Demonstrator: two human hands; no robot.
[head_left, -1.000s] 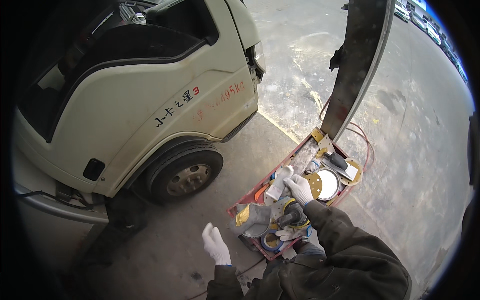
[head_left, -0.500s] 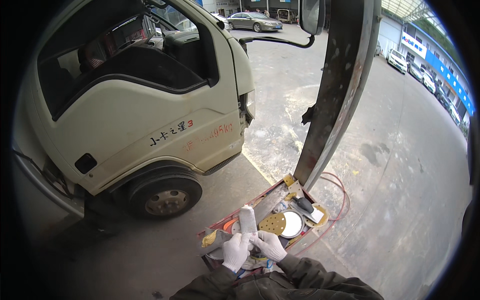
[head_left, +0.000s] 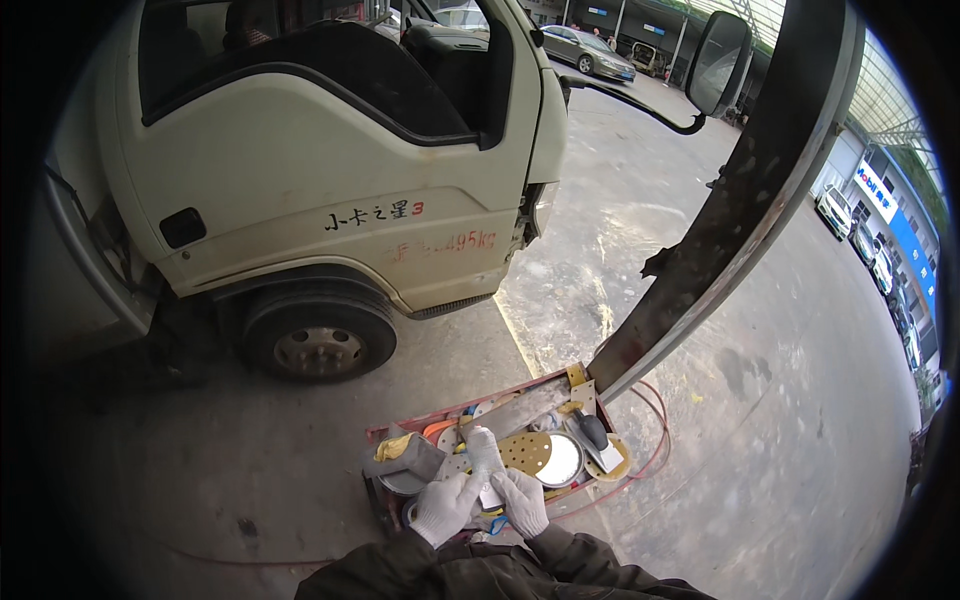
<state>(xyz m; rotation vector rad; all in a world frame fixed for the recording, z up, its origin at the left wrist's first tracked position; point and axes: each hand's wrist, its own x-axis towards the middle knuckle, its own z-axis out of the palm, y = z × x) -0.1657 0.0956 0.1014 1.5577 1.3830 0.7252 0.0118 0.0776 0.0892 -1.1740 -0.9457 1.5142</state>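
Note:
My left hand (head_left: 445, 508) and my right hand (head_left: 522, 502), both in white knitted gloves, are close together above a red-edged tool cart. Between them they grip a whitish, cloth-like piece (head_left: 484, 452) with a rounded upper end; its kind is unclear. A small white flat patch (head_left: 490, 497) shows between my thumbs. Just beyond my right hand lies a tan sanding disc with holes (head_left: 522, 453), next to a round tin with white contents (head_left: 562, 460). Left of my hands is a grey box-like object (head_left: 412, 461) with a yellow cloth (head_left: 393, 447).
The cart's red rim (head_left: 480, 402) stands at a dark steel post (head_left: 715, 215). On it lie a long flat board (head_left: 515, 408) and a black-handled sanding block (head_left: 592, 430). A red hose (head_left: 664, 425) curls on the floor. A cream truck (head_left: 330, 190) stands at the left.
My view has shifted, so the truck and post appear farther right. My hands have drawn slightly apart around the whitish piece, and the white patch between them shows more.

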